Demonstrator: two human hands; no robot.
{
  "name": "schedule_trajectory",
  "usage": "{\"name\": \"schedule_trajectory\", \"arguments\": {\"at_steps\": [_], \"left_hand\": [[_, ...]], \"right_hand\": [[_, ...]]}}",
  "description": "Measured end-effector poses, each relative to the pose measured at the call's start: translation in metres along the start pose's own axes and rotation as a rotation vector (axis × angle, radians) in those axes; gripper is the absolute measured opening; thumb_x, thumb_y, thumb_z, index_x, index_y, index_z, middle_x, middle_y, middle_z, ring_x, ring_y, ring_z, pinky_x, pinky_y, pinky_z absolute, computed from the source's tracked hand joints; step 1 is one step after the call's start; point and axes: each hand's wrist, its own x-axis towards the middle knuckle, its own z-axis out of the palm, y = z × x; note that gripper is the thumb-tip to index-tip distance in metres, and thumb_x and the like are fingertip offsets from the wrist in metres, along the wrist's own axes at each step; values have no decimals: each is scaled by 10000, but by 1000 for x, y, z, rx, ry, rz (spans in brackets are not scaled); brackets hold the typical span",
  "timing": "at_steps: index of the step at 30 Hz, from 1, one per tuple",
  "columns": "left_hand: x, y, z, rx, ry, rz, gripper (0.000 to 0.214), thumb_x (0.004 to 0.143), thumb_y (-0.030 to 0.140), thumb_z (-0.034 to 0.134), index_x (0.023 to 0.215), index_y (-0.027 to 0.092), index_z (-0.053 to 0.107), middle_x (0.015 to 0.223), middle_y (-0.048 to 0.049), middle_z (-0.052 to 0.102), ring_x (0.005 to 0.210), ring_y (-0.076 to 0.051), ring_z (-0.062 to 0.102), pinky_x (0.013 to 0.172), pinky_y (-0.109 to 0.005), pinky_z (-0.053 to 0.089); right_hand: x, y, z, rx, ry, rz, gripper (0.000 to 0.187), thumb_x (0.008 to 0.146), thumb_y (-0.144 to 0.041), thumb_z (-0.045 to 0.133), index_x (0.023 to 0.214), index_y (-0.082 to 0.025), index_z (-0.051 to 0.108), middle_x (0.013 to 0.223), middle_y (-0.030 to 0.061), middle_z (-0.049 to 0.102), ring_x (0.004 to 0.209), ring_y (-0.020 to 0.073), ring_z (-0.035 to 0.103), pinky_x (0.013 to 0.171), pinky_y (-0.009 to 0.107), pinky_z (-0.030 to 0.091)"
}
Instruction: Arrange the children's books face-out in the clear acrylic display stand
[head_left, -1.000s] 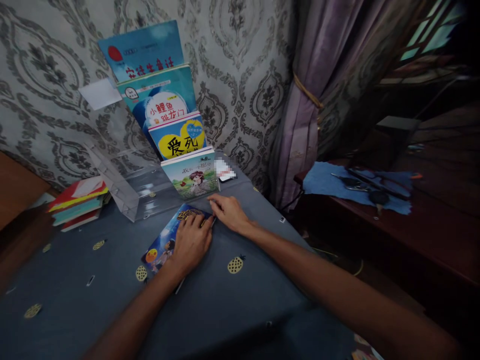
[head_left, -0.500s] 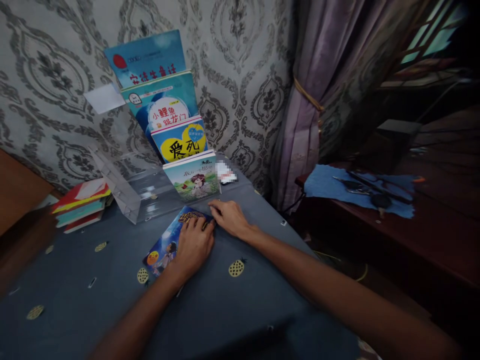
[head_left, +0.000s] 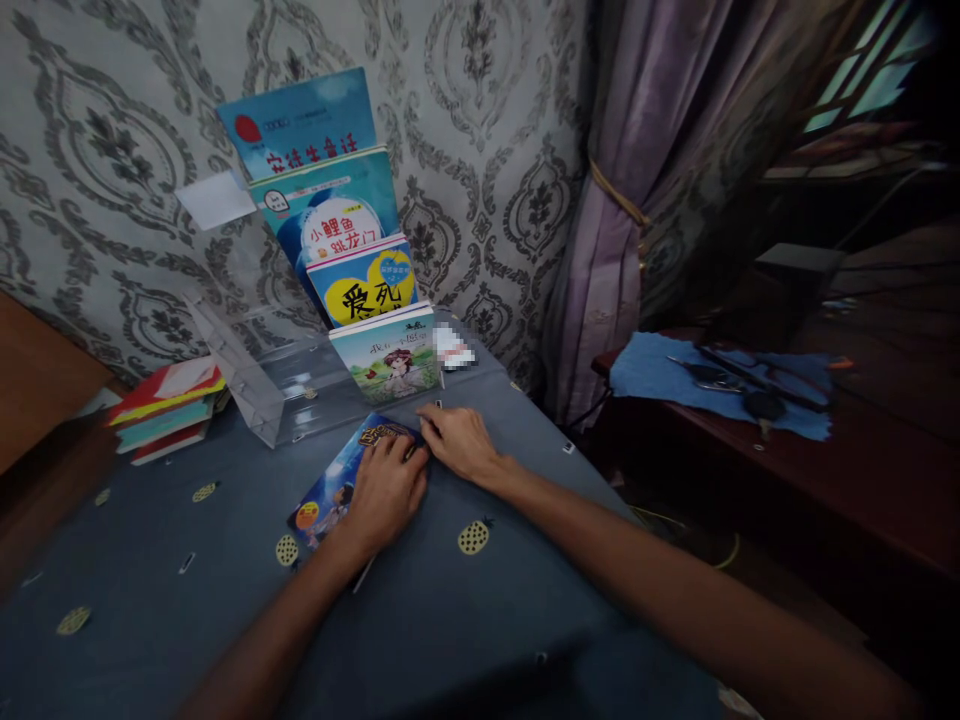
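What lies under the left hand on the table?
A colourful book lies flat under the left hand, on the blue tablecloth. The hand covers its right part; that part cannot be seen.

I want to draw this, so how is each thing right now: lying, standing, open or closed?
Dark book, closed, lying flat.
Left hand, open, palm down on that book.
Right hand, open, fingertips at the book's far corner.
Displayed books, closed, upright in the clear stand, stepped one behind another.
Book stack, closed, lying flat.
Curtain, tied back.
Blue cloth, spread out flat.
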Motion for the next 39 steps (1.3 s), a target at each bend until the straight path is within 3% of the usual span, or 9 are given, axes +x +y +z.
{"name": "schedule_trajectory", "arguments": {"at_steps": [6,12,17,22,31,36,39], "left_hand": [[-16,-37,-20,-224,-198,192,498,955,340,588,1446,287,522,1517,-84,507,1380,-248,487,1148,-441,408],[-72,-78,-36,-266,-388,204,838,808,634,709,1537,446,341,1632,-30,360,1492,-310,354,1177,-518,362],[-105,-93,-34,-245,-424,169,815,853,577,689,1543,502,261,1646,-11,322,1483,-339,364,1148,-574,384],[-104,-85,-19,-190,-380,128,696,932,480,621,1549,465,298,1652,-36,309,1491,-339,343,1161,-607,349],[-85,-39,3,1,-101,102,618,930,553,594,1497,347,459,1479,-110,533,1346,-331,492,1066,-519,463],[-63,-12,8,22,18,99,580,970,594,483,1421,231,529,1357,-139,596,1257,-310,548,1021,-495,482],[-49,-4,11,15,73,120,596,981,616,428,1377,188,554,1314,-150,614,1206,-307,565,983,-487,493]], "right_hand": [[-3,-4,-3,-43,-8,-8,294,1030,-277,426,1140,-220,693,1003,95,787,905,228,729,708,281,401],[-4,-5,-5,-43,-24,-20,285,1031,-272,426,1066,-215,703,1001,92,782,873,217,720,704,281,398],[-4,-5,-5,-24,-26,-13,271,1026,-257,439,1050,-212,705,1005,82,779,879,217,715,709,282,400],[-4,-5,-3,14,-11,-31,263,1013,-215,448,1064,-205,707,1056,71,770,916,206,709,738,282,422],[3,9,13,178,18,-145,284,1011,-249,484,1166,-160,703,1173,112,735,1093,231,680,961,342,488],[5,18,27,215,-32,-260,395,1000,-338,528,1339,-156,615,1488,179,540,1392,286,496,1141,492,393],[6,21,30,234,-57,-291,421,999,-339,526,1369,-148,594,1523,195,495,1431,289,453,1162,512,371]]}}
